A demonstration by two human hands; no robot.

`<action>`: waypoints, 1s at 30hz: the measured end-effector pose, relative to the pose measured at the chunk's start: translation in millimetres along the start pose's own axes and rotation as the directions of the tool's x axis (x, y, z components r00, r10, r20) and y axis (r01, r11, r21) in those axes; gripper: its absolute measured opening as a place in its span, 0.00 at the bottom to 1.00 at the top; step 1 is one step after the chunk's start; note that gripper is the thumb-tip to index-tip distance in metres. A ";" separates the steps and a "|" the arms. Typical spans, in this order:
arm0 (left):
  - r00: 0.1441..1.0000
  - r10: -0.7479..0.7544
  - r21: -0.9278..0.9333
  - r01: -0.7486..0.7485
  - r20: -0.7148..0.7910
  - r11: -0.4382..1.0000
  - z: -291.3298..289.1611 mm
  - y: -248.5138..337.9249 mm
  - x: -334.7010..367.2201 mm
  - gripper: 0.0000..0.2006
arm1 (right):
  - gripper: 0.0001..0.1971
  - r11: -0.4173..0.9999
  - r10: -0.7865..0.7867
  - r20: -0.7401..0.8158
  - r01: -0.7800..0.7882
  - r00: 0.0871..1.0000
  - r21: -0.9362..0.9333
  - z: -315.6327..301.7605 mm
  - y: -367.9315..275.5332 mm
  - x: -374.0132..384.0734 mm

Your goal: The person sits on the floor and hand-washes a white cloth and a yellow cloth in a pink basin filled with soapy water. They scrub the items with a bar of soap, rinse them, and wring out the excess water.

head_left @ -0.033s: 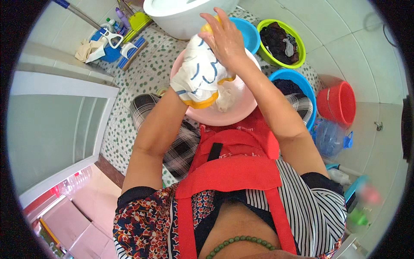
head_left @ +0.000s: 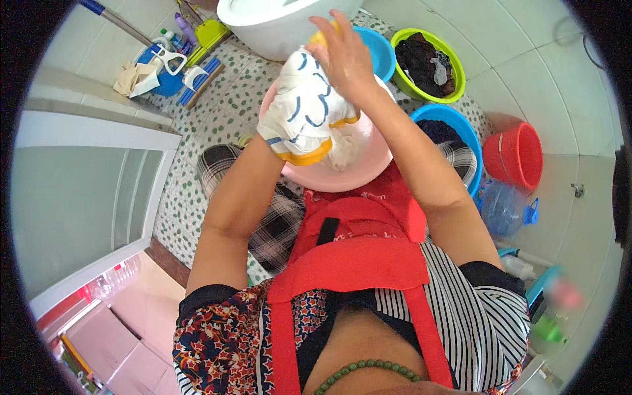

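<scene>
A white cloth (head_left: 299, 108) with blue line drawings and a yellow-orange border is draped over my left hand, above a pink basin (head_left: 316, 178). The cloth hides that hand's fingers, and only my left forearm (head_left: 247, 181) emerges below it. At the cloth's far end, my right hand (head_left: 347, 60) curls its fingers around a yellow bar, apparently soap (head_left: 320, 38). Part of the bar is covered by the fingers. Down in the basin lies a wet, whitish wad of cloth (head_left: 342, 153), close under the border.
Right of the pink basin stand a small blue basin (head_left: 378, 56), a green basin (head_left: 461, 82) of dark laundry, a larger blue basin (head_left: 475, 141), a red bucket (head_left: 520, 158) and a clear plastic jug (head_left: 501, 210). A toilet (head_left: 276, 33) is ahead, cleaning tools (head_left: 201, 82) at far left.
My right hand and the yellow bar have shifted very slightly at the cloth's far end. The cloth's folds differ a little; otherwise the scene looks the same.
</scene>
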State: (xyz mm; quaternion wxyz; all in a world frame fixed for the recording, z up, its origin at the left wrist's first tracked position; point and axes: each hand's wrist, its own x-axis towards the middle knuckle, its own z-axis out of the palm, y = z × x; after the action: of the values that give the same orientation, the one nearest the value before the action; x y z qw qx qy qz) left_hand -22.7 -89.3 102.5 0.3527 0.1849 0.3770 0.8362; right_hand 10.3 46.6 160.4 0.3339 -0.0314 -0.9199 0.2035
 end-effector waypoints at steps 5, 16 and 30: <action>0.928 0.241 0.913 -0.339 0.286 0.224 15.7 10.4 10.7 0.12 | 0.23 0.301 0.577 0.301 -0.540 0.759 0.786 29.4 95.2 -50.1; 0.845 0.140 0.807 -0.423 0.515 -0.412 43.7 35.3 14.6 0.09 | 0.15 -0.662 0.476 0.516 -0.096 0.713 0.743 -6.9 55.6 -63.3; 0.991 0.062 0.323 -0.098 0.118 0.941 8.7 -10.7 18.9 0.17 | 0.28 0.947 -0.297 0.226 0.317 0.928 -0.056 -21.3 -58.5 -59.7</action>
State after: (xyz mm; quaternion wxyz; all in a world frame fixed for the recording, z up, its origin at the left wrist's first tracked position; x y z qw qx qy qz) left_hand -25.8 -66.2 100.9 0.3022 0.3006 0.4839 0.7643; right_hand 74.5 -10.9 162.4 0.2587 0.1199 -0.9523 0.1086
